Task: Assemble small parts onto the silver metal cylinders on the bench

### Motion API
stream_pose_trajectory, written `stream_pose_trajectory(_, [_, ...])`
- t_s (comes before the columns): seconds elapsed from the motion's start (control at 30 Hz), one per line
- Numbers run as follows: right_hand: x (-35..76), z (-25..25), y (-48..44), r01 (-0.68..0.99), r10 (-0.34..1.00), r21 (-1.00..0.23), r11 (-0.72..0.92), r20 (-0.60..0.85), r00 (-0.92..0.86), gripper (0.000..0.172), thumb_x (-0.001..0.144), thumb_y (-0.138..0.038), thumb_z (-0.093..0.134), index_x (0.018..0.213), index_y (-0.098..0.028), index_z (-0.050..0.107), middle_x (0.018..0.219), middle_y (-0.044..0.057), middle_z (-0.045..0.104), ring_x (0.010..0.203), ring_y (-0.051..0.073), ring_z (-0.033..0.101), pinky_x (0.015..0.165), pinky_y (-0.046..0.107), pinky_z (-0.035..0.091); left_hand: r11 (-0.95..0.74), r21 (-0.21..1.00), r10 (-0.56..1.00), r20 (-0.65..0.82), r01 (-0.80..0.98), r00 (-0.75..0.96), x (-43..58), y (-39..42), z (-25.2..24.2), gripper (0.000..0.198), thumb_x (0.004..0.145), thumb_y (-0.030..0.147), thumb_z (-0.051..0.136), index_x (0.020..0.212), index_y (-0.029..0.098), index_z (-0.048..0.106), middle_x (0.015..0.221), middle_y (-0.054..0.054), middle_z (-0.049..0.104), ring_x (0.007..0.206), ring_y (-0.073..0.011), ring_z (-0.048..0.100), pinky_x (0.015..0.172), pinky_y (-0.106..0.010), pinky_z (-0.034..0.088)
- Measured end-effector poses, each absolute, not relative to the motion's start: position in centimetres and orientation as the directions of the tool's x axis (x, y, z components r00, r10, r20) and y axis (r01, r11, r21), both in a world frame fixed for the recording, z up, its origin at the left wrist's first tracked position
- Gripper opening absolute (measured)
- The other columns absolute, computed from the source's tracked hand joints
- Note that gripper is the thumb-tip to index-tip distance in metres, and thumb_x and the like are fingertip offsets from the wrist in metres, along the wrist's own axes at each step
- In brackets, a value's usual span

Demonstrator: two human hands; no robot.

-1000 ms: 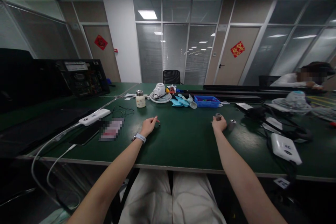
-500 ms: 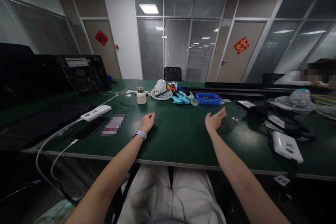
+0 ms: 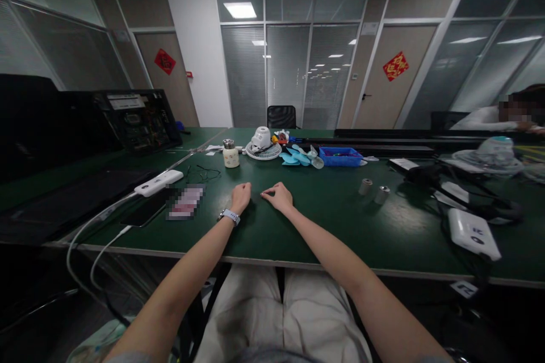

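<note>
My left hand (image 3: 241,197) rests on the green tabletop, its fingers curled closed; anything inside them is hidden. Just to its right, my right hand (image 3: 279,197) reaches in with thumb and fingertips pinched together low over the table. Whether a small piece sits in that pinch is too small to tell. Two short metal cylinders stand upright off to the right, a nearer cylinder (image 3: 382,195) and a farther cylinder (image 3: 365,186), both apart from my hands.
Beyond my hands stand a cream jar (image 3: 230,156), a white fan part (image 3: 263,144), blue fan blades (image 3: 298,156) and a blue tray (image 3: 340,157). A phone (image 3: 147,208) and power strip (image 3: 158,182) lie left; a white box (image 3: 474,233) with cables lies right.
My right hand has swung left from beside the cylinders to my left hand, going from spread to pinched. A small dark piece seen there is now hidden. Both cylinders show now.
</note>
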State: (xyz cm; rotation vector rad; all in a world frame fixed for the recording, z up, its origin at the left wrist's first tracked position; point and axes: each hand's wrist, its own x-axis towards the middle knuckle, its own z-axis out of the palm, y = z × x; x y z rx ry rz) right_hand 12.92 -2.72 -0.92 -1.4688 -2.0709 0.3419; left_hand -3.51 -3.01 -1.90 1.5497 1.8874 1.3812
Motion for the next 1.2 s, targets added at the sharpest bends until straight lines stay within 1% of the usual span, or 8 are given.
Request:
stream_pose_trajectory(0.13, [19.6,2.1,-2.0,0.827,0.808,-0.353,0.438,0.559,-0.189,0.028,0.089,-0.044,0.051,0.097,-0.028,0.073,0.103,0.006,0.058,0.094,0.019,0.052,0.085,0.035,0.034,-0.156,0.859,0.900,0.327,0.488,-0.288,-5.0,-2.7,-2.2,0.033,0.078,0.038,0.042,0.053,0.019,0.049,0.050,0.001,0.048,0.053,-0.0139,0.045,0.054,-0.025,0.031])
stream_pose_trajectory(0.2, [25.3,3.5,-1.5,0.899,0.710,-0.282,0.334,0.703,-0.043,0.030,0.090,-0.042,0.050,0.098,-0.024,0.072,0.105,0.008,0.059,0.099,0.023,0.048,0.089,0.040,0.028,-0.216,0.902,0.911,0.324,0.374,-0.256,-6.1,-2.6,-2.3,0.033,0.079,0.043,0.045,0.056,0.019,0.050,0.052,0.002,0.048,0.052,-0.0129,0.046,0.054,-0.024,0.034])
stream_pose_trajectory(0.27, [31.4,4.2,-1.1,0.940,0.605,-0.318,0.126,0.775,0.181,0.033,0.089,-0.042,0.049,0.098,-0.021,0.072,0.106,0.011,0.059,0.101,0.026,0.044,0.091,0.043,0.024,-0.231,0.929,0.912,0.310,0.290,-0.268,-7.0,-2.6,-2.3,0.034,0.078,0.046,0.046,0.057,0.019,0.050,0.051,0.002,0.046,0.051,-0.0121,0.044,0.053,-0.024,0.034])
stream_pose_trajectory(0.4, [40.4,3.2,-0.8,0.870,0.556,-0.438,-0.227,0.675,0.485,0.032,0.085,-0.043,0.052,0.094,-0.021,0.074,0.108,0.013,0.059,0.104,0.030,0.042,0.089,0.046,0.025,-0.192,0.930,0.896,0.296,0.312,-0.330,-7.5,-2.8,-2.0,0.034,0.078,0.045,0.049,0.057,0.019,0.051,0.053,0.002,0.048,0.051,-0.0117,0.045,0.052,-0.023,0.034])
stream_pose_trajectory(0.53, [42.6,1.8,-0.4,0.817,0.650,-0.442,-0.370,0.505,0.567,0.030,0.081,-0.045,0.058,0.093,-0.024,0.075,0.101,0.014,0.063,0.100,0.031,0.048,0.086,0.046,0.030,-0.176,0.923,0.901,0.291,0.342,-0.322,-7.2,-3.2,-1.7,0.035,0.078,0.047,0.049,0.057,0.018,0.051,0.054,0.001,0.050,0.051,-0.0119,0.046,0.052,-0.023,0.036])
stream_pose_trajectory(0.67, [42.2,1.5,-0.1,0.810,0.704,-0.468,-0.352,0.438,0.559,0.031,0.081,-0.045,0.056,0.098,-0.026,0.074,0.096,0.013,0.067,0.093,0.029,0.055,0.082,0.043,0.037,-0.168,0.921,0.905,0.285,0.351,-0.316,-7.1,-3.4,-1.7,0.035,0.078,0.048,0.049,0.059,0.018,0.052,0.054,0.001,0.050,0.051,-0.0121,0.046,0.052,-0.024,0.036])
stream_pose_trajectory(0.8, [42.2,1.1,0.1,0.771,0.655,-0.559,-0.304,0.465,0.596,0.033,0.082,-0.046,0.055,0.101,-0.026,0.073,0.094,0.012,0.070,0.086,0.026,0.061,0.079,0.039,0.041,-0.168,0.910,0.903,0.296,0.379,-0.310,-7.2,-3.4,-1.8,0.036,0.079,0.048,0.048,0.059,0.018,0.053,0.054,0.001,0.051,0.052,-0.0124,0.047,0.053,-0.024,0.037])
stream_pose_trajectory(1.2, [43.2,-0.8,1.2,0.683,0.658,-0.683,-0.256,0.394,0.641,0.038,0.080,-0.048,0.056,0.105,-0.024,0.073,0.099,0.012,0.071,0.088,0.027,0.063,0.077,0.037,0.046,-0.149,0.863,0.897,0.323,0.482,-0.301,-7.3,-2.9,-2.3,0.039,0.079,0.051,0.045,0.060,0.019,0.054,0.055,0.000,0.054,0.054,-0.0142,0.051,0.055,-0.025,0.037])
